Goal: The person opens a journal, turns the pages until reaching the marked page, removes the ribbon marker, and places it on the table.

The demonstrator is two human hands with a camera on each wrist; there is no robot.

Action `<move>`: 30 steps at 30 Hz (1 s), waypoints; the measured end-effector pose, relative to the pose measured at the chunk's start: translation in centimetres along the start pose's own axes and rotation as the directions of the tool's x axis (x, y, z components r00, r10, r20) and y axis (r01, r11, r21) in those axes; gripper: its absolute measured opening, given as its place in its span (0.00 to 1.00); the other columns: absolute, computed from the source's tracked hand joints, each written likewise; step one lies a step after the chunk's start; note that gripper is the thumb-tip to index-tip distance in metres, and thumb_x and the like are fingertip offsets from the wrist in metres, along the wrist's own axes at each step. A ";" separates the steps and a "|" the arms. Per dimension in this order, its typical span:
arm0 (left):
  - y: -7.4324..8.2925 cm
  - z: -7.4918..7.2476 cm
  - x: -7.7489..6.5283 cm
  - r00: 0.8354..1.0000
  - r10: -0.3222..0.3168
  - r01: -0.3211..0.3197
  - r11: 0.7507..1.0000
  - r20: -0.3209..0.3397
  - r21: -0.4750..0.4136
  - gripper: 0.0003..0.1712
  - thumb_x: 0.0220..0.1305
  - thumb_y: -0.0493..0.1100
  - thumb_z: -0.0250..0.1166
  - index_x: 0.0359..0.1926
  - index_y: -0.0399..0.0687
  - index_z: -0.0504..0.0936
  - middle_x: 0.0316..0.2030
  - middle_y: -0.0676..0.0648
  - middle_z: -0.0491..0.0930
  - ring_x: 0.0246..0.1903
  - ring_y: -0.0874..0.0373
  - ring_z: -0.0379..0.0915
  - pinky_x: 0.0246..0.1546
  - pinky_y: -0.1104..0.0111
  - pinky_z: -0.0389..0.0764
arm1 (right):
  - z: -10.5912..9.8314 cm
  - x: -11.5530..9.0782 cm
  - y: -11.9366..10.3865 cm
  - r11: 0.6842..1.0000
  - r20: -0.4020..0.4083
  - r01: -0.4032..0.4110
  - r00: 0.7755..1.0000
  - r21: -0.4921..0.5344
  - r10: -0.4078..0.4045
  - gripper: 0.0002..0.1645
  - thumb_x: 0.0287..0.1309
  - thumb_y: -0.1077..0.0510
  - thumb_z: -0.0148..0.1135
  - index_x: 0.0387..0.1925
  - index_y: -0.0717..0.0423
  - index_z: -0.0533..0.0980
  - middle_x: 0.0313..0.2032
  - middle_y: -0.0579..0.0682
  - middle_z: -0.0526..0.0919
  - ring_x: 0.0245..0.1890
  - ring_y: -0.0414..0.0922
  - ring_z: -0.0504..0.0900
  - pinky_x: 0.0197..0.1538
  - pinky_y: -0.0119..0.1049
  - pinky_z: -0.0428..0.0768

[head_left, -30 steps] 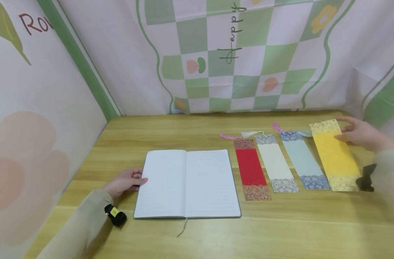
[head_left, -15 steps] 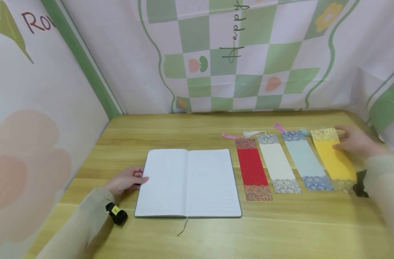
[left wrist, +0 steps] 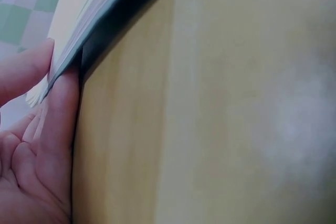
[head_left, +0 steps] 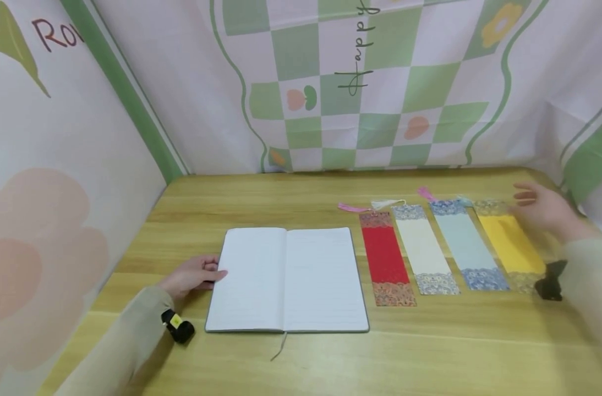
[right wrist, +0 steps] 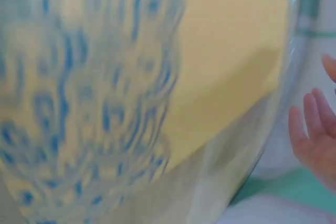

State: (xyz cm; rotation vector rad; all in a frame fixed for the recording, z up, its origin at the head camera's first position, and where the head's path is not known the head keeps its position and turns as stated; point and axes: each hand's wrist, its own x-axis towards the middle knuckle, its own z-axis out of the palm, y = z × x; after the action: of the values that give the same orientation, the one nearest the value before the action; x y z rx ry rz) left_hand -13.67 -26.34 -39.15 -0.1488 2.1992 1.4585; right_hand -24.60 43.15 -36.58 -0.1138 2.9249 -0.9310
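Note:
An open notebook (head_left: 318,280) with pale lined pages lies on the table. My left hand (head_left: 194,276) pinches its left edge; in the left wrist view the thumb (left wrist: 26,69) is on the pages and a finger goes under the dark cover. At the far right lies a yellow bookmark (head_left: 511,242) with patterned ends. Beside its upper right edge is my right hand (head_left: 541,208), fingers loose and holding nothing. The right wrist view shows the yellow bookmark (right wrist: 226,35) close up, with the right hand (right wrist: 317,135) apart from it.
Left of the yellow bookmark lie a light blue bookmark (head_left: 466,242), a cream bookmark (head_left: 425,247) and a red bookmark (head_left: 385,254), with tassels at their tops. A grey ribbon (head_left: 279,347) trails from the notebook. Printed cloth (head_left: 350,129) hangs behind the wooden table (head_left: 390,363).
The yellow bookmark was lowered flat onto the table beside the light blue one. My right hand has let go of it and drawn slightly away. My left hand stays on the notebook.

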 end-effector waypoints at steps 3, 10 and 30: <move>0.1 -0.2 -0.2 1.000 0.008 -0.008 1.000 0.012 -0.008 0.11 0.63 0.39 0.63 0.41 0.40 0.69 0.25 0.54 0.66 0.31 0.62 0.67 0.34 0.73 0.78 | 0.8 0.0 -2.6 0.998 -0.009 0.034 0.999 0.057 -0.033 0.40 0.66 0.53 0.55 0.66 0.74 0.50 0.58 0.80 0.60 0.36 0.21 0.69 0.32 0.16 0.69; 0.6 -0.9 -0.9 0.997 0.035 -0.030 0.997 0.062 -0.073 0.31 0.63 0.34 0.61 0.62 0.26 0.59 0.37 0.52 0.76 0.36 0.64 0.73 0.41 0.71 0.80 | 5.2 -0.9 -10.5 0.972 0.106 0.145 0.980 0.184 -0.166 0.37 0.66 0.57 0.54 0.68 0.69 0.51 0.61 0.73 0.62 0.51 0.43 0.75 0.44 0.20 0.74; 10.1 3.5 -2.4 0.970 0.231 -0.226 0.971 0.073 -0.072 0.37 0.64 0.35 0.57 0.70 0.32 0.52 0.63 0.33 0.61 0.53 0.51 0.67 0.47 0.68 0.79 | 17.2 -2.7 -27.1 0.682 0.473 -0.127 0.808 0.721 -0.350 0.36 0.66 0.65 0.50 0.71 0.62 0.48 0.64 0.70 0.56 0.62 0.64 0.63 0.54 0.52 0.76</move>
State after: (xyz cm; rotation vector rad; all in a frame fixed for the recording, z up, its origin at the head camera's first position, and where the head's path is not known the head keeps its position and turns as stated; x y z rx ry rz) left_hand -13.96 -19.37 -30.72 0.1467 2.1621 1.6274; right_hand -19.06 11.48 -34.77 -0.4519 1.8232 -1.6556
